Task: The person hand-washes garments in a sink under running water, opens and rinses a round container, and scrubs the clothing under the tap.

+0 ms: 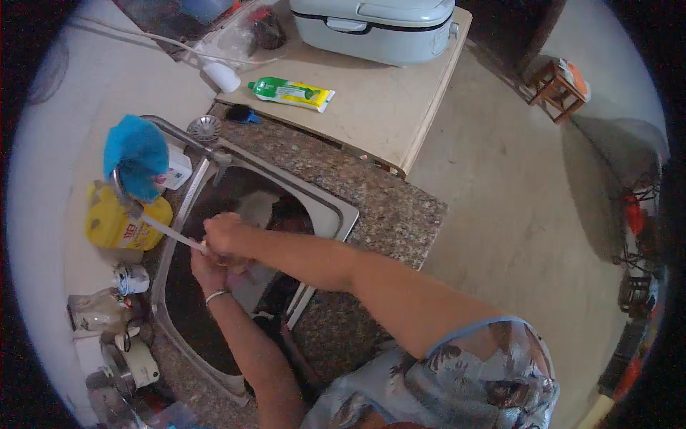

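Note:
Both my hands are close together over a stainless steel sink, under a stream of water from the curved faucet. My right hand is uppermost, its fingers curled. Below it my left hand, with a bracelet on the wrist, is turned up towards it. Something small and blurred seems to be between them, but I cannot make out what it is. Behind the hands, a pale object and a dark object lie in the basin, partly hidden by my right forearm.
A blue cloth drapes over the faucet. Beside it stand a yellow detergent jug and a white bottle. A sink strainer, brush and green-yellow squeeze tube lie beyond. A pale lidded appliance stands farther back.

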Tool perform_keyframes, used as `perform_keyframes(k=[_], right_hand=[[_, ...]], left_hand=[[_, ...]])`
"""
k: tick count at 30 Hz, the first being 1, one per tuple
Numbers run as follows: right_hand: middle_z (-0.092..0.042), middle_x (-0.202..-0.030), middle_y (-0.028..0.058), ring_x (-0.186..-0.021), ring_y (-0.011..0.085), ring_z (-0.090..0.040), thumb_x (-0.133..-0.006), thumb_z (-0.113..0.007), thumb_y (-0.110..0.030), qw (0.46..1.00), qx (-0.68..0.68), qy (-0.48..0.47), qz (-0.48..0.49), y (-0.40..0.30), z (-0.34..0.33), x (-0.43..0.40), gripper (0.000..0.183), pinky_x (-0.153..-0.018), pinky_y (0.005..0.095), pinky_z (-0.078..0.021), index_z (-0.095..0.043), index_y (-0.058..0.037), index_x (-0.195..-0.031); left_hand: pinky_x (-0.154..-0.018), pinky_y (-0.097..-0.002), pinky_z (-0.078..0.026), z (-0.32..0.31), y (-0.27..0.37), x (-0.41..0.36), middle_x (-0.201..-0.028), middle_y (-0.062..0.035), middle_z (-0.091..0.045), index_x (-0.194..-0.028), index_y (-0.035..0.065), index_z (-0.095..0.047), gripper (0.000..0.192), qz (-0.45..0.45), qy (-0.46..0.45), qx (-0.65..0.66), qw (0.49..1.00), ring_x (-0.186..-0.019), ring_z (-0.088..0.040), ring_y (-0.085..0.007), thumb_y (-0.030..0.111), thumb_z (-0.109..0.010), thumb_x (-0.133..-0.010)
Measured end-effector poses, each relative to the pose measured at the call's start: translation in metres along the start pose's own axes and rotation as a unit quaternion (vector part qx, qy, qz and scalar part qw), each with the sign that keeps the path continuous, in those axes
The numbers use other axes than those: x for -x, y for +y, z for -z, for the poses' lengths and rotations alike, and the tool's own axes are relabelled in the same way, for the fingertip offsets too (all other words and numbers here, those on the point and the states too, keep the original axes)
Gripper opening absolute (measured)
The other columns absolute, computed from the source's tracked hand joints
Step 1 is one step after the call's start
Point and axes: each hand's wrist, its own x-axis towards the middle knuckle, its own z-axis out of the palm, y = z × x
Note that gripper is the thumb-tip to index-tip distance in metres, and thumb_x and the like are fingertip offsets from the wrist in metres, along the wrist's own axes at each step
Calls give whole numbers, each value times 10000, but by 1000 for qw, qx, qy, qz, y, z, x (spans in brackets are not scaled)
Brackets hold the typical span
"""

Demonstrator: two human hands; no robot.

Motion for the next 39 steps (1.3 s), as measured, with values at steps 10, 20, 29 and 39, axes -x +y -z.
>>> perform_keyframes(k=[10,20,29,39], right_hand=[[-581,-900,178,-842,297,-557,-681,-589,-264,932,172,-232,220,-1,101,47,372,-704,360,-446,-569,13,-928],[-573,-662,161,-609,264,-574,-756,-531,-273,818,-547,43,172,230,311,245,307,-502,356,-454,-560,32,-747],[-519,-609,89,-464,208,-476,-790,-496,-190,507,-657,433,-352,519,119,274,146,-424,322,-393,-506,-47,-763],[-512,-641,87,-462,170,-469,-754,-567,-200,538,-564,401,-481,583,47,207,187,-401,275,-382,-512,-26,-795]], left_hand=[[-556,-276,-400,-1,-26,1,-828,-69,-564,-911,-5,-549,310,-8,-71,-462,884,-651,-497,-141,282,-510,-801],[-891,-395,-310,-225,-7,69,-1143,-175,-416,-1128,24,-431,484,-363,-268,-582,677,-1062,-378,-329,222,-604,-721],[-917,-610,-97,-344,-81,54,-1298,-167,-224,-1244,104,-291,770,-468,-307,-607,565,-1220,-124,-395,399,-649,-629],[-937,-560,-166,-351,-82,40,-1242,-212,-320,-1167,33,-373,815,-459,-358,-563,587,-1172,-230,-435,501,-659,-564]])
